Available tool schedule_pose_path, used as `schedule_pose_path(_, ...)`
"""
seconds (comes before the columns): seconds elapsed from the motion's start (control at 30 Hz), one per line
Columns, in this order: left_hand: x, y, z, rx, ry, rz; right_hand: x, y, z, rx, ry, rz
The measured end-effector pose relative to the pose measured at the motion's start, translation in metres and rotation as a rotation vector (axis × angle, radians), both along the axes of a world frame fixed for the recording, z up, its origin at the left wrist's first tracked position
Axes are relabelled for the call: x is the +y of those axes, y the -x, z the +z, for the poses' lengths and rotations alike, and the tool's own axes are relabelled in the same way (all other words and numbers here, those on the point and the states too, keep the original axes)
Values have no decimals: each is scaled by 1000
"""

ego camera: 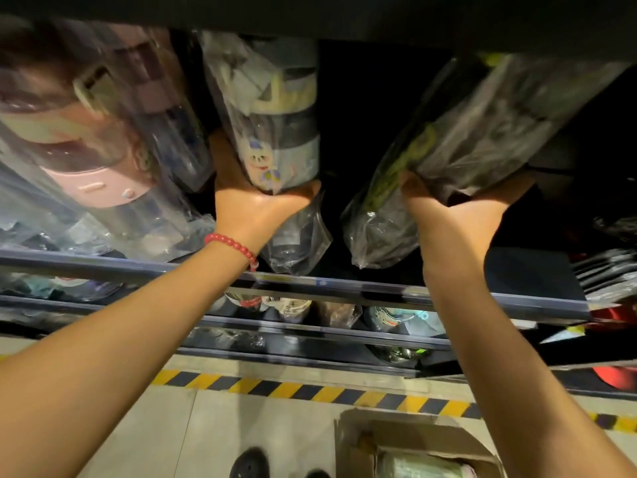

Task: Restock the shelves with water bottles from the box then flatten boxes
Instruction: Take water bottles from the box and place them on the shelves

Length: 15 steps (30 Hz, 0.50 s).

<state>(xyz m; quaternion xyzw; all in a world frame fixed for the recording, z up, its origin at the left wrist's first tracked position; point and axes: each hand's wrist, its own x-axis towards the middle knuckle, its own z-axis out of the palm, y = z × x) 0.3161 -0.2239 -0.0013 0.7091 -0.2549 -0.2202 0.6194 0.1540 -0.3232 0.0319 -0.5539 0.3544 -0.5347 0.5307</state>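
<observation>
Both my arms reach up to a high shelf (344,288). My left hand (255,205), with a red bead bracelet at the wrist, grips the lower end of a pale blue water bottle (279,132) wrapped in clear plastic. My right hand (458,212) grips the lower end of a dark bottle with green trim (465,139), also bagged in plastic. Both bottles lean over the shelf, a dark gap between them. On the floor below stands the open cardboard box (413,439) with a bagged bottle (420,467) inside.
A pink bagged bottle (79,146) and other bagged bottles crowd the shelf's left side. More bottles sit on the lower shelves (310,336). A yellow and black striped strip (310,391) runs across the tiled floor. A dark shoe (250,464) shows at the bottom.
</observation>
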Motion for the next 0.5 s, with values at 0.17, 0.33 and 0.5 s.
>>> schedule_pose_path(0.17,6,12,4,-219,44,31,14,-12,-3,303,196,5)
schedule_pose_path(0.33,15,15,5,-187,44,30,22,-19,2,593,242,53)
schedule_pose_path(0.5,35,19,4,-162,-99,-39,13,4,-6,597,161,287)
